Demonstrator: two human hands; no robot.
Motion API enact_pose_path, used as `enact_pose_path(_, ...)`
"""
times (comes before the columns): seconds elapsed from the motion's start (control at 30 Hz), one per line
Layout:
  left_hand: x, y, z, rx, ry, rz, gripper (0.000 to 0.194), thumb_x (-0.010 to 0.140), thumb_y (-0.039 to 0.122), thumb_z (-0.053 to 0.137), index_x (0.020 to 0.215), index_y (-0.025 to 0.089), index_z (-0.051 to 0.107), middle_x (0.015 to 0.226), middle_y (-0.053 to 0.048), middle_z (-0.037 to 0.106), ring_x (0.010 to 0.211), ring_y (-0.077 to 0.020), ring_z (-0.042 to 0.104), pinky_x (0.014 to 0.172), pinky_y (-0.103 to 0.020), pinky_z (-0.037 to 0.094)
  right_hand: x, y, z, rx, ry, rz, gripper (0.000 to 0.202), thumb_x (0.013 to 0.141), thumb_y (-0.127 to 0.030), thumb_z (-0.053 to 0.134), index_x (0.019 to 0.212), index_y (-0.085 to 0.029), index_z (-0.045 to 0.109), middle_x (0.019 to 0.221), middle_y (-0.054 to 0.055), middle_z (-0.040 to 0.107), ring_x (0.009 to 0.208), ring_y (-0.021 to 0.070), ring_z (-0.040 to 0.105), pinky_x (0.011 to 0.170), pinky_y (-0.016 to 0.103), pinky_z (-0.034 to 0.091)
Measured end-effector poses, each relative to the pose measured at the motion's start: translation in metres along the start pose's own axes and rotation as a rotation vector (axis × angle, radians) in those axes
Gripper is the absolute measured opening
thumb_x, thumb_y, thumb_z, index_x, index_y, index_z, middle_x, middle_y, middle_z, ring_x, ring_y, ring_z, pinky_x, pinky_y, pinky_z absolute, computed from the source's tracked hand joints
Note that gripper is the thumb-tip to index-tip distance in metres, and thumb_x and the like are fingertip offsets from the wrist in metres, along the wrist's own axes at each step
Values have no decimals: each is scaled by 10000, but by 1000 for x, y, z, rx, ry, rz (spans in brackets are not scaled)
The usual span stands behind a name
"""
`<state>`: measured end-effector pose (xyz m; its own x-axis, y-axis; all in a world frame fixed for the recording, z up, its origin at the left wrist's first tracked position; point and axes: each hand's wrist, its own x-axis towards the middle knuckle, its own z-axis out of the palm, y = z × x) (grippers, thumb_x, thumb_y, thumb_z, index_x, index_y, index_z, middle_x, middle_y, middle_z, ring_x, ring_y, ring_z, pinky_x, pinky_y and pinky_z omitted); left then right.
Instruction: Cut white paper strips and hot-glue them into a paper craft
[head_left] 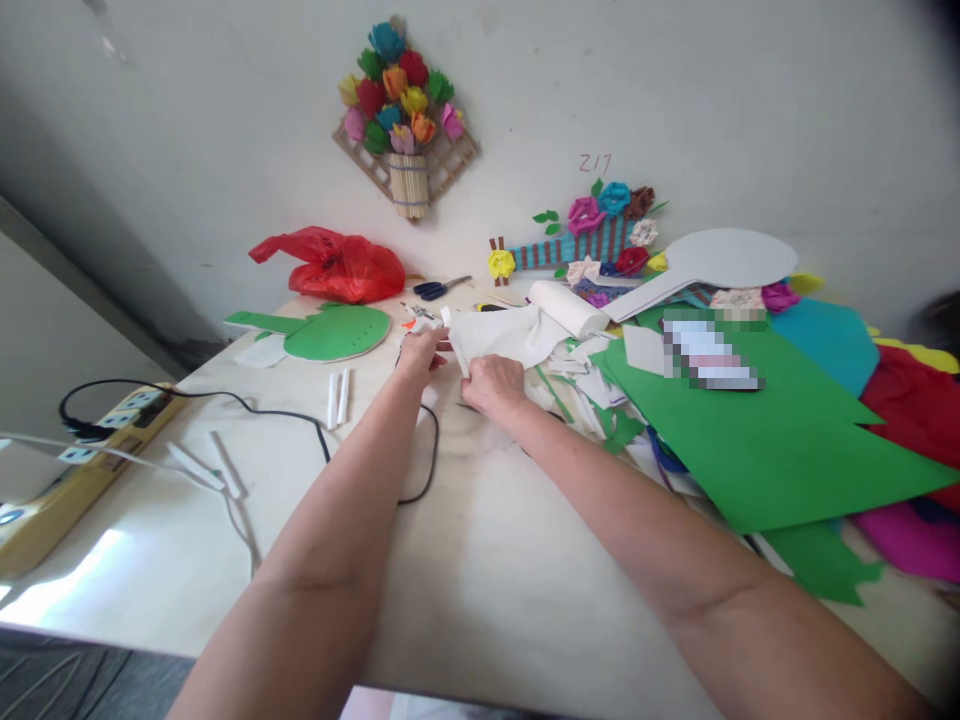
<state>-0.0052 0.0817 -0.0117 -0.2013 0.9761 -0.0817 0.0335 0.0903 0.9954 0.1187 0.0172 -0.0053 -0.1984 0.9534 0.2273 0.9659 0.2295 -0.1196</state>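
Observation:
A white paper sheet [499,335] stretches left from a white roll [568,308] at the middle of the table, its left edge looking folded or rolled into a narrow strip. My right hand [495,384] is closed on the near corner of that sheet. Just left of the strip is my left hand [424,353], fingers apart; whether its fingertips touch the paper is unclear. Two thin white paper sticks [338,399] lie left of my left forearm. A black cable [433,455] loops under that forearm.
A green paddle-shaped cutout [337,333], red plastic bag [345,265] and scissors [441,289] lie at the back left. Paper scraps [592,385], green sheets [757,440], a phone [712,355] and a white paddle-shaped cutout [731,258] cover the right. A power strip [97,465] sits left.

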Motion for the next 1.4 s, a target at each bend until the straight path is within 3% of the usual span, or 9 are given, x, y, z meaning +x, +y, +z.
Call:
enact_pose_path(0.17, 2, -4, 2, 48, 52, 115, 193, 590, 326, 617, 623, 143, 565, 617, -31, 602, 354, -44, 375, 355, -195, 244, -1, 0, 2, -1, -4, -36, 279, 777, -278, 476, 939, -182, 681, 929, 132, 675, 860, 235, 623, 715, 314, 436)
enact_pose_path(0.3, 6, -6, 3, 39, 87, 122, 125, 582, 261, 596, 577, 145, 549, 563, -18, 577, 339, -48, 367, 345, -199, 250, 0, 1, 5, 3, -21, -31, 291, 767, -274, 478, 952, -183, 683, 941, 129, 675, 884, 230, 618, 733, 310, 432)
enact_pose_path(0.73, 5, -2, 8, -180, 146, -47, 71, 583, 208, 523, 612, 165, 473, 483, -3, 522, 312, -59, 336, 336, -196, 205, 11, 9, 14, 225, -80, 117, 237, 682, -320, 546, 830, -259, 720, 893, 43, 699, 877, 210, 623, 679, 262, 437)
enact_pose_path(1.2, 1, 8, 10, -304, 119, -210, 117, 637, 146, 521, 566, 167, 430, 396, 33, 393, 303, -52, 318, 318, -163, 195, 14, 10, 6, 383, -231, 231, 212, 670, -367, 635, 778, -214, 735, 764, 44, 694, 747, 173, 634, 600, 227, 408)
enact_pose_path(1.4, 0, 9, 8, -345, 106, -241, 136, 631, 121, 532, 570, 168, 420, 389, 35, 384, 310, -51, 331, 311, -143, 213, 16, 10, 7, 376, -229, 237, 224, 671, -373, 644, 791, -204, 728, 796, 58, 697, 779, 187, 638, 620, 235, 422)
